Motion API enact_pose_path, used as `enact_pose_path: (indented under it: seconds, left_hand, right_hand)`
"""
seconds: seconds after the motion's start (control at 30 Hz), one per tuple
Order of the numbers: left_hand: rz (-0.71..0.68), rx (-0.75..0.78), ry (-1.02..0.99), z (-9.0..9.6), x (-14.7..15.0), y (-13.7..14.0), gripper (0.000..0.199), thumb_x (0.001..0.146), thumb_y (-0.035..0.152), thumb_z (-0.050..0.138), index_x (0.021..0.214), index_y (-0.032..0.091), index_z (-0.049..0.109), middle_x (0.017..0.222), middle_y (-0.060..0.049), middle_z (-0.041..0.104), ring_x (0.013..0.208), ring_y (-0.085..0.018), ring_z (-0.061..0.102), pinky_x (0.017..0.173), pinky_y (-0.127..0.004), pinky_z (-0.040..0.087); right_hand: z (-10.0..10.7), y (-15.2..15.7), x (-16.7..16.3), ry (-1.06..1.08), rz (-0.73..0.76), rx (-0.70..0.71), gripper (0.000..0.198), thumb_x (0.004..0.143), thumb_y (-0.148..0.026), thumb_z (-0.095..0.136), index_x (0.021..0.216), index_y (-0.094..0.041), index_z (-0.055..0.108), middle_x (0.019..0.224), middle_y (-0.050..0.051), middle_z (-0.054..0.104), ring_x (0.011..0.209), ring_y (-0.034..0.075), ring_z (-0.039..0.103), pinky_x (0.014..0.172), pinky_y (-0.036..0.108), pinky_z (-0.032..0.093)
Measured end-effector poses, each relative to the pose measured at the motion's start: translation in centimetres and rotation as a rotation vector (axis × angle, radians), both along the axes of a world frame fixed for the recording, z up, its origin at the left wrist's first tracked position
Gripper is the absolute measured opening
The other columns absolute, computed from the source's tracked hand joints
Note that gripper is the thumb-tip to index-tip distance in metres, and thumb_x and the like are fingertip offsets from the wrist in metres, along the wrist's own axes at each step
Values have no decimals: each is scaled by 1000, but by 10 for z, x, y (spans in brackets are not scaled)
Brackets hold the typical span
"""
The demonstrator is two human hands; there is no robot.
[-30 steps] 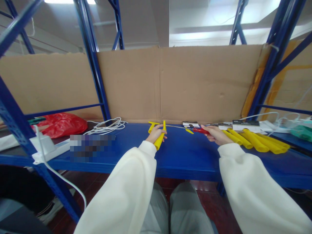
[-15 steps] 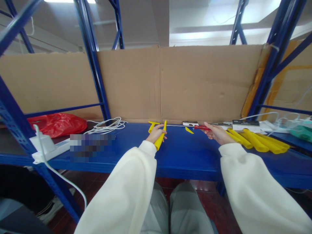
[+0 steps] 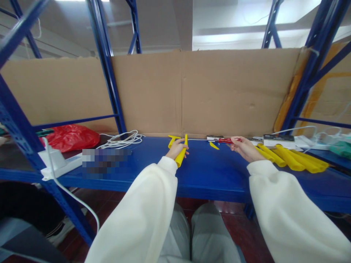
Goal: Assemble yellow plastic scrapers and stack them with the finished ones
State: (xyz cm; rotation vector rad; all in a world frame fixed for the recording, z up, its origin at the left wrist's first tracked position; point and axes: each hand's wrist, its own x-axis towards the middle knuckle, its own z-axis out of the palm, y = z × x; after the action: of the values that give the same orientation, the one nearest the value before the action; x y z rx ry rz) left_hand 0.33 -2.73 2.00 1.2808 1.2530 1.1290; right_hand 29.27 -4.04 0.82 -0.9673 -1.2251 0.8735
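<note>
My left hand point(image 3: 177, 148) is closed around a yellow plastic piece with a tubular handle point(image 3: 180, 156). A yellow T-shaped end point(image 3: 173, 139) shows just beyond that hand; I cannot tell whether it belongs to the same piece. My right hand point(image 3: 242, 148) grips a screwdriver by its red handle point(image 3: 226, 140). The thin metal shaft lies level and points left, its tip at the top of the yellow piece. A small flat yellow piece point(image 3: 214, 145) lies on the blue shelf point(image 3: 211, 171) between my hands.
Several yellow tubular pieces point(image 3: 290, 157) lie to the right, near a black-and-white box point(image 3: 279, 140). On the left are a red plastic bag point(image 3: 74, 137), a coiled white cable point(image 3: 123, 139) and a white power strip point(image 3: 64, 166). A cardboard sheet point(image 3: 148, 95) stands along the back.
The fingers of my right hand have shifted on the screwdriver handle, and more of its red end shows. My left hand keeps its hold on the yellow piece. The view has moved slightly.
</note>
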Motion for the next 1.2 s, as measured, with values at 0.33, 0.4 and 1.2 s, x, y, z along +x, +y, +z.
enact_pose_path:
  seconds: [0.33, 0.4, 1.2]
  left_hand:
    - [-6, 0, 8, 1, 2, -3, 68, 81, 1, 53, 147, 12, 41, 82, -7, 69, 44, -12, 59, 41, -23, 46]
    - [3, -6, -6, 2, 2, -3, 68, 82, 0, 51, 147, 12, 40, 81, -7, 69, 44, -12, 59, 41, -22, 46]
    - [-18, 13, -2, -2, 2, 0, 67, 82, 1, 53, 147, 12, 41, 78, -5, 69, 45, -12, 59, 41, -21, 46]
  right_hand:
    - [1, -2, -8, -94, -191, -129, 38, 79, -51, 72, 78, -22, 49, 56, -2, 59, 38, 9, 48, 33, 21, 37]
    - [1, -1, -9, -67, -159, -78, 38, 76, -49, 75, 82, -23, 47, 55, -4, 57, 39, 9, 50, 35, 21, 38]
    - [0, 2, -9, 72, -104, 162, 44, 72, -52, 77, 81, -25, 44, 54, -7, 57, 34, 8, 44, 32, 19, 32]
